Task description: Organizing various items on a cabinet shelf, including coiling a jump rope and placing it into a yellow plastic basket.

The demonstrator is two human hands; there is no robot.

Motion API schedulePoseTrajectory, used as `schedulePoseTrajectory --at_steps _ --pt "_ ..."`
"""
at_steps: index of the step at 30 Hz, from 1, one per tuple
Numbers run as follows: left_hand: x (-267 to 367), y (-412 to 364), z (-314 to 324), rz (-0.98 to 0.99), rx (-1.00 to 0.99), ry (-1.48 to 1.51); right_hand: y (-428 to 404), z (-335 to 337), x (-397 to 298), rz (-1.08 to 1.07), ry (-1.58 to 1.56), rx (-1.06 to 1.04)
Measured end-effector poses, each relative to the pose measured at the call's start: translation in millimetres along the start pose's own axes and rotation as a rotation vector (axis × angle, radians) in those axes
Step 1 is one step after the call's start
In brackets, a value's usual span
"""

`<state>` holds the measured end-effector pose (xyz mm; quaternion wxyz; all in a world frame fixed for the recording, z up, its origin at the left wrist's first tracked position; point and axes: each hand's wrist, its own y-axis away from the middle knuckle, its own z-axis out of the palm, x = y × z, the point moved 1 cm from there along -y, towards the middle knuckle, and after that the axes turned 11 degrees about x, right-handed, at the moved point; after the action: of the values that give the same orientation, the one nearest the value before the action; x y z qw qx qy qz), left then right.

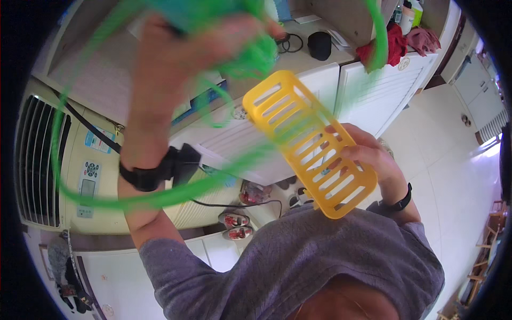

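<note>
My left hand [216, 46], blurred by motion, is raised over the shelf at the top, gripping a green cord bundle [256, 60]. A blue-teal item [192, 14] shows above the same hand, too blurred to name. From the bundle a long loop of green cord [160, 199] swings across the view, passing in front of my left forearm. My right hand [366, 150] holds a yellow slotted plastic basket [289, 155] by its long side, fingers showing through the slots. The basket is tilted in front of my chest. Black bands circle both wrists.
A cream air conditioner [76, 132] stands at the left, with a black cable [94, 130] across it. The shelf [96, 72] bears black hair ties [294, 43], a black cylindrical object [319, 46], red cloth [396, 44] and bottles [407, 20]. Below are white louvred doors [384, 88] and shoes [236, 226].
</note>
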<state>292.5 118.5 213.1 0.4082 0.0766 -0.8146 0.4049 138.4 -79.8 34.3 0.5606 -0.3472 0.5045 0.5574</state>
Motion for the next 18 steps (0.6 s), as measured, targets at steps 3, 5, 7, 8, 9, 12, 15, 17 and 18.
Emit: schedulePoseTrajectory --at_steps 3,5,7,8,9,12,15,17,18 --pt "-26 7 36 0.29 -0.185 -0.412 -4 -1 -2 0.04 -0.01 -0.022" --pt "-39 13 49 0.203 -0.393 -0.318 -4 -8 1 -0.032 0.057 -0.027" --pt "-51 14 57 0.238 -0.551 -0.382 -7 -15 10 -0.098 0.122 -0.032" --pt "-57 15 61 0.27 -0.701 -0.449 -12 -18 17 -0.096 0.076 -0.031" --pt "-62 15 63 0.265 -0.702 -0.445 -15 -20 21 -0.092 0.031 -0.037" --pt "-78 16 67 0.343 -0.846 -0.654 -15 -12 13 -0.063 -0.058 -0.051" --pt "-90 21 71 0.449 -0.974 -0.846 -13 -11 7 -0.017 -0.016 -0.063" --pt "-97 26 74 0.486 -0.973 -0.904 -16 -12 9 -0.063 0.055 -0.111" --pt "-101 28 75 0.482 -0.975 -0.899 -17 -11 9 -0.057 0.053 -0.11"
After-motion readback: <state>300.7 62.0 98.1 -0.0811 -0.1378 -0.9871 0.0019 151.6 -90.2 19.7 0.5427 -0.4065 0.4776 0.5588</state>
